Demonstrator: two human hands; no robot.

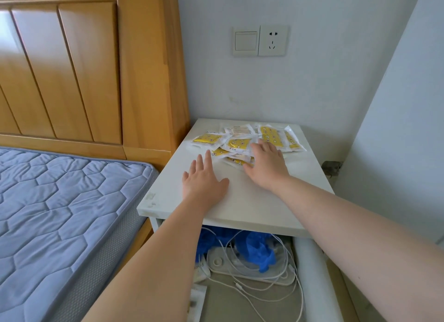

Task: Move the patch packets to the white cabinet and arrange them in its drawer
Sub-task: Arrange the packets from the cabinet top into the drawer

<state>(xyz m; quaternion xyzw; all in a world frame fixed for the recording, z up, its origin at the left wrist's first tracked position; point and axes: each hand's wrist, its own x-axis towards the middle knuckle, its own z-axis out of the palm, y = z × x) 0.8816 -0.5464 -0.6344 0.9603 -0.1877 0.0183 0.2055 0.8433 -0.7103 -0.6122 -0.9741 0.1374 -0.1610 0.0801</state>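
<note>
Loosely heaped, the patch packets (242,142) lie by the far edge of the white cabinet (252,201) top. The right hand (266,164) rests flat on them, grasping nothing; the left hand (203,179) lies flat and released on bare top beside them. White cables (264,280) and crumpled blue material (259,247) clutter the open drawer (310,261) below.

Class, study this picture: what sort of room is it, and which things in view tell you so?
Most likely a bedroom: a quilted blue mattress lies against a wooden headboard, and a white bedside cabinet stands beside them with patch packets on top.
</note>
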